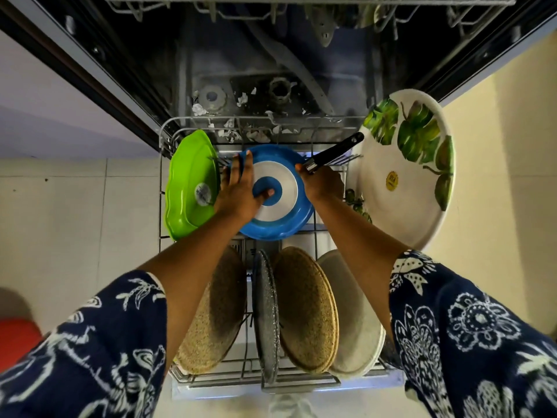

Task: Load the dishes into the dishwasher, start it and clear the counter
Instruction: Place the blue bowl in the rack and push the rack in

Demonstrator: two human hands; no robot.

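The dishwasher's lower rack (pixel 164 137) is pulled out below me. A blue frying pan (pixel 283 218) with a white and blue base and a black handle (pixel 334 152) sits bottom-up in the rack's middle. My left hand (pixel 241 188) lies flat on the pan's base, fingers straight. My right hand (pixel 322 182) grips the pan where the handle joins it. A green plate (pixel 190 182) stands at the left. A large white plate with green leaves (pixel 407 170) stands at the right. Several round plates, tan (pixel 304 309), grey and white, stand in the near rows.
The upper rack (pixel 301 4) hangs above inside the tub. White scraps (pixel 241 99) litter the tub floor. Tiled floor lies to both sides of the open door. A red object (pixel 16 336) sits at the lower left.
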